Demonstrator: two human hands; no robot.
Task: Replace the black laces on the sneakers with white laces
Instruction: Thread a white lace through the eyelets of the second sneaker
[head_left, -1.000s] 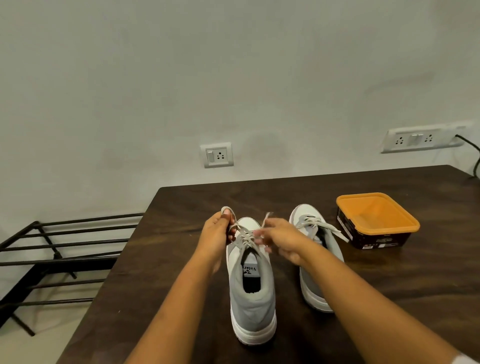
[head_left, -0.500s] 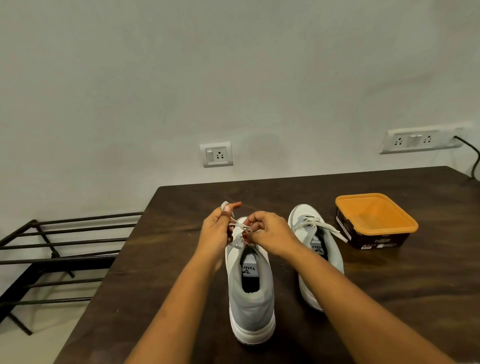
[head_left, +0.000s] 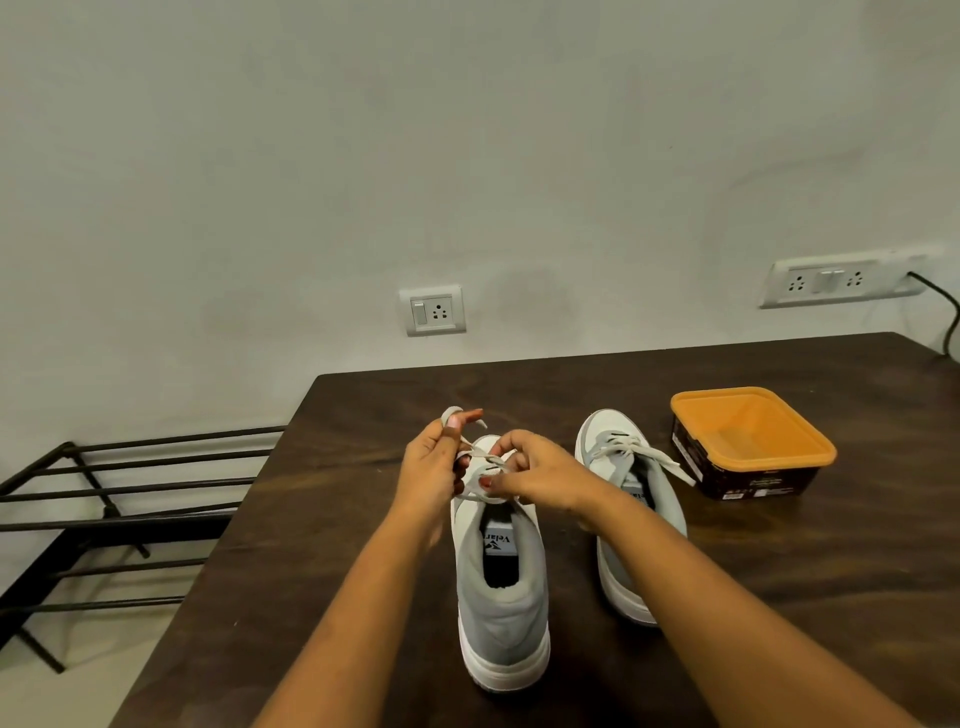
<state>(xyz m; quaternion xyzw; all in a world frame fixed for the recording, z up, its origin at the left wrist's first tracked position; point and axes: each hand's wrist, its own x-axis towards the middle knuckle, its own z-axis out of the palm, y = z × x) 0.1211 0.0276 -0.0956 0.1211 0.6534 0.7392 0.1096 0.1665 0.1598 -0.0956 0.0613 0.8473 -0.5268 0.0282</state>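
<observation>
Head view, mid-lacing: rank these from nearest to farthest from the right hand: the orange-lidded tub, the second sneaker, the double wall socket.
From the right hand, which pinches the white lace:
1. The second sneaker, just to its right on the table.
2. The orange-lidded tub, farther right on the table.
3. The double wall socket, on the wall beyond the table's far edge.

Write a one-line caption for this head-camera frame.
Lacing up: left hand and right hand pinch the white lace over the near grey sneaker; second sneaker and orange-lidded tub sit to its right.
</observation>
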